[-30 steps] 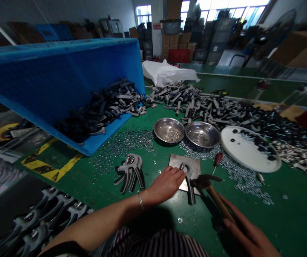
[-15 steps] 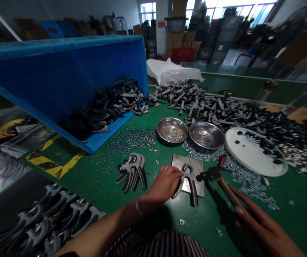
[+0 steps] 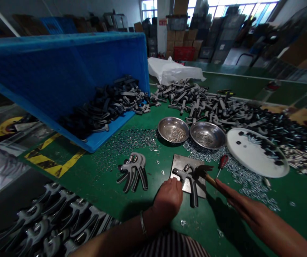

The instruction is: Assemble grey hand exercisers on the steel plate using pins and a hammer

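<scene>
Left hand (image 3: 168,197) on the near edge of a steel plate (image 3: 188,166), fingers (image 3: 171,184) pressed together against a hand grip (image 3: 189,182), which lies on the plate with its handle running off the near edge. Right hand (image 3: 257,210) at right, fingers (image 3: 224,190) closed on the wooden handle of a hammer (image 3: 209,178), head just beside the grip, over the plate's right edge. Two finished grips (image 3: 133,171) left of the plate, more in a heap (image 3: 54,221) at near left. Far side of the green desk (image 3: 300,203): two steel bowls (image 3: 173,129) of small parts, a white disc (image 3: 257,152) with bolts, a red-handled screwdriver (image 3: 222,163), scattered washers (image 3: 126,142), grey handles (image 3: 196,103), and a tilted blue crate (image 3: 62,64) of black handles
</scene>
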The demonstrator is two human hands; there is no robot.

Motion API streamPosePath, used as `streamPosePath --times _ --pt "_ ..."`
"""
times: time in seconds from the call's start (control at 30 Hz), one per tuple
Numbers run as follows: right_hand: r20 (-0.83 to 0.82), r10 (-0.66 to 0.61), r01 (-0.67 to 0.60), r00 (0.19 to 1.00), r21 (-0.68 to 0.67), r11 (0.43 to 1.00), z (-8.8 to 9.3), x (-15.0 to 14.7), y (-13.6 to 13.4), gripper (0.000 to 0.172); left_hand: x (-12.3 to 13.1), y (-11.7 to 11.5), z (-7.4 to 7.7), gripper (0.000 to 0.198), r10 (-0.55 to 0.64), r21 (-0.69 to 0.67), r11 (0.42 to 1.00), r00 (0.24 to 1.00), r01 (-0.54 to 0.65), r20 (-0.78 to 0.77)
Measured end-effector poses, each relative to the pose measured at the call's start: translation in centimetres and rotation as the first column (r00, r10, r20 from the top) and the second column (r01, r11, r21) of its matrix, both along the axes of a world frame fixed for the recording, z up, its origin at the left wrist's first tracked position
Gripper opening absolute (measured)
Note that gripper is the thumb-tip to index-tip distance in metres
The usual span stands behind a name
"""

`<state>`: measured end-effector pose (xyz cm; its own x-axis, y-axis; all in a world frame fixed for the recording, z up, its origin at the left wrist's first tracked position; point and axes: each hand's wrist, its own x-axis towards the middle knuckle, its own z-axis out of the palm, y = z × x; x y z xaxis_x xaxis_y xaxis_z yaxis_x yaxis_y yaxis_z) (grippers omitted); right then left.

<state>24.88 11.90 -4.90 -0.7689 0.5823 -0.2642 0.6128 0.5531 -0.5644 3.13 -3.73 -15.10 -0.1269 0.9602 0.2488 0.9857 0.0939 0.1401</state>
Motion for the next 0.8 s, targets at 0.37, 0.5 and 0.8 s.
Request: streamPosePath --times 0.37,0.5,0.8 --pt "-0.027 0.115 -0.109 0.993 0.158 0.981 -0.9 0.0 -1.7 0.055 0.1 0.2 0.5 0.011 0.001 -0.036 0.999 1.000 -0.001 -0.001" --pt "-0.021 0.071 -0.070 0.997 0.045 0.997 -2.7 0.0 -0.4 0.053 0.1 0.4 0.9 0.012 0.008 -0.059 0.998 1.000 -0.007 0.007" --pt "-0.142 -0.238 0.232 0.961 -0.061 0.971 -2.4 1.4 -1.5 0.055 -0.4 0.2 0.8 0.013 0.060 0.022 0.998 0.983 -0.065 0.171"
